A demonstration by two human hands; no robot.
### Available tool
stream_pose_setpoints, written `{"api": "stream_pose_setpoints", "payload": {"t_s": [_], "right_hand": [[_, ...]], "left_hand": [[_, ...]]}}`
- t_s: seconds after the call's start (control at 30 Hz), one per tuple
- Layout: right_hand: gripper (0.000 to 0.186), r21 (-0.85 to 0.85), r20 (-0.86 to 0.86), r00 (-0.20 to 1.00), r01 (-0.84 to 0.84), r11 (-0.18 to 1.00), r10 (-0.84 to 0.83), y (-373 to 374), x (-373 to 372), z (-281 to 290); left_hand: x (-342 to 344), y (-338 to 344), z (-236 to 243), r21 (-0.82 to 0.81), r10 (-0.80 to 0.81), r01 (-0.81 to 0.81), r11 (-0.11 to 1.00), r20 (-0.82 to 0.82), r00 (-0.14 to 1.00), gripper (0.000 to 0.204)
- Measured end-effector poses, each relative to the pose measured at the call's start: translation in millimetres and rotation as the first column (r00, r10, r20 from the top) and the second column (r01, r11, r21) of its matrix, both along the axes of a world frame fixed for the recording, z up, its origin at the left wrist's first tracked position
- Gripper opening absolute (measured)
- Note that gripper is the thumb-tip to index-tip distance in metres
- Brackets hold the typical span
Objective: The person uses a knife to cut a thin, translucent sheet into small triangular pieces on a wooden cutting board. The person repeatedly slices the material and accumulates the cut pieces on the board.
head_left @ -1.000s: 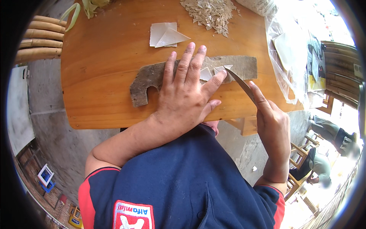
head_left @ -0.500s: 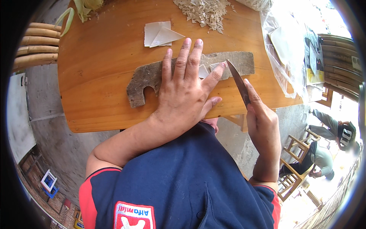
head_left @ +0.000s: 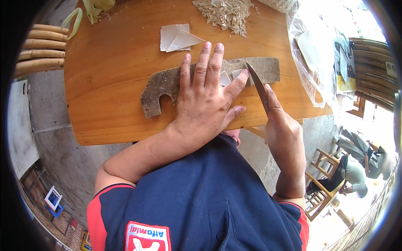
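Fingers spread, my left hand (head_left: 203, 98) lies flat across a worn wooden board (head_left: 264, 69) with a hooked notch at its left end. Under its index finger and beside it show pale flat pieces (head_left: 225, 78), partly hidden by the hand. My right hand (head_left: 284, 129) is wrapped round the handle of a knife (head_left: 258, 85), whose dark blade slants up to the left. The blade's tip is at the left index fingertip, over the board. Beyond the board lie pale thin sheets (head_left: 169, 37), one of them a triangle.
At the table's (head_left: 113, 83) far side is a heap of small pale chips (head_left: 226, 16). A clear plastic bag (head_left: 307, 62) hangs over the right edge. Pale green husks (head_left: 96, 8) lie far left. Two people (head_left: 356, 171) bend over near wooden chairs (head_left: 322, 188) at right.
The knife and my right hand have moved slightly left, the blade closer to the left index finger. My left hand stays in place. One person in the background has shifted.
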State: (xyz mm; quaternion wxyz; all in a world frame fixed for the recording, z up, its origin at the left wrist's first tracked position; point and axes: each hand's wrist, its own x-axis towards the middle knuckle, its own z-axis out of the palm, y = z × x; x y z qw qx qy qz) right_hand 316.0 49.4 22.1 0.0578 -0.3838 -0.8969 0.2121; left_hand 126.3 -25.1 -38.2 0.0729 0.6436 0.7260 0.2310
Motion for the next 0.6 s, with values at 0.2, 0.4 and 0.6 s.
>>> {"api": "stream_pose_setpoints", "payload": {"t_s": [0.2,0.4,0.6], "right_hand": [[0.078,0.045,0.154,0.988,-0.014,0.999,0.006,-9,-8,6],[0.082,0.041,0.144,0.99,-0.004,0.999,-0.002,-18,-13,-1],[0.076,-0.022,0.097,0.99,0.108,0.994,-0.106,-19,-20,-4]], "left_hand": [[0,-1,-1,0.003,-0.003,0.003,1.0,-0.005,1.0,0.073],[1,0,0,-0.008,-0.004,0.004,1.0,-0.015,1.0,0.074],[0,-2,-3,0.022,0.01,-0.009,1.0,-0.051,0.999,0.076]]}}
